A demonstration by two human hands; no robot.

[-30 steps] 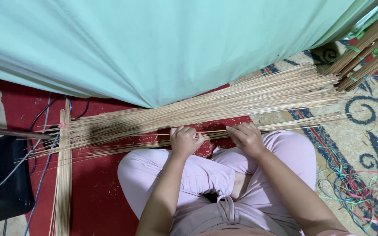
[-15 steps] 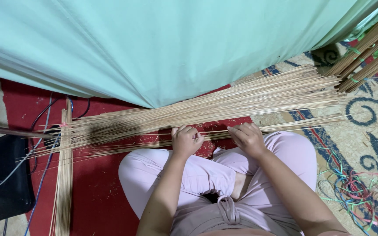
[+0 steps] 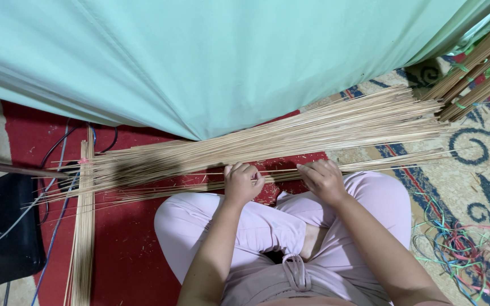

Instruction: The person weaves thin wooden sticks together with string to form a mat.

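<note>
Red carpet (image 3: 126, 249) underlies everything; left hand (image 3: 243, 182) and right hand (image 3: 323, 179) both curl closed around thin pale sticks (image 3: 279, 173), whose long fanned bundle spreads toward 2 o'clock

Even, soft indoor light — my view is bright and mostly sharp.

I see a dim shadow patch on the thin sticks (image 3: 126, 164) at left, no glare on the teal cloth (image 3: 216, 56), and slight softness — mild bending — toward the frame corners.
</note>
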